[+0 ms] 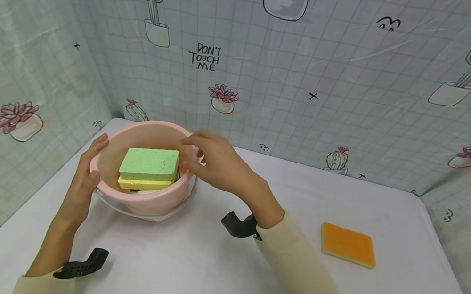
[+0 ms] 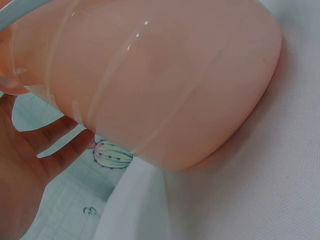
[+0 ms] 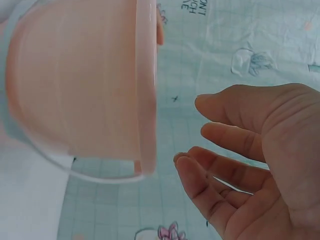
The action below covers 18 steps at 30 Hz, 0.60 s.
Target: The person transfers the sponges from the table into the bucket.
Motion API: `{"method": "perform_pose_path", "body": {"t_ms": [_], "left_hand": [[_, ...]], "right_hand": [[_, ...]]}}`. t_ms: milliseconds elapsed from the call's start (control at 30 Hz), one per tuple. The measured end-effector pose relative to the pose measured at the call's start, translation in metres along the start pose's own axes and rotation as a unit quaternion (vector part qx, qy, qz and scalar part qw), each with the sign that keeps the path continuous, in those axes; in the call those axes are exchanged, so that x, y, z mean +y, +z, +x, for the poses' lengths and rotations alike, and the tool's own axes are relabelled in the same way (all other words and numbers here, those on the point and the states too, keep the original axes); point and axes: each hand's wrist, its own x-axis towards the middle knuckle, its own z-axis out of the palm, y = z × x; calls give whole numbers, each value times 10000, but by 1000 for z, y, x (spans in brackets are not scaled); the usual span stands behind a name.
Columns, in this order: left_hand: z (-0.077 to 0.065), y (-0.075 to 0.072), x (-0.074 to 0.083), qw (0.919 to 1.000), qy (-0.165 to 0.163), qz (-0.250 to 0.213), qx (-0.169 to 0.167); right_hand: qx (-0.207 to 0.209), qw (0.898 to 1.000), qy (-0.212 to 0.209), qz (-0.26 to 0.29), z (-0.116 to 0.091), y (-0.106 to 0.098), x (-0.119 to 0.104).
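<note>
A pink bucket (image 1: 162, 201) stands on the left part of the white table. Inside it, a green sponge (image 1: 149, 163) lies on top of a yellow sponge (image 1: 144, 185), and whatever is beneath is mostly hidden. My left hand (image 1: 84, 184) rests against the bucket's left side near the rim, its fingers extended along the outer wall in the left wrist view. Over the right rim hovers my right hand (image 1: 221, 162), holding nothing, with its fingers loosely bent. In the right wrist view its fingertips are apart from the rim.
An orange sponge (image 1: 348, 244) with a pale underside lies flat on the right of the table (image 1: 207, 267). The bucket's pale handle (image 3: 95, 178) hangs down around its outside. A curtain (image 1: 268, 74) printed with cacti stands behind the table and along both sides.
</note>
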Motion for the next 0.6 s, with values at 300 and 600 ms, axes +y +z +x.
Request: {"method": "perform_pose_path", "body": {"t_ms": [300, 600], "left_hand": [[-1, -1, 0, 10000, 41, 44, -15], [-2, -1, 1, 10000, 25, -73, 10]], "right_hand": [[444, 9985, 310, 93, -36, -14, 26], [819, 9948, 598, 103, -77, -22, 60]]}}
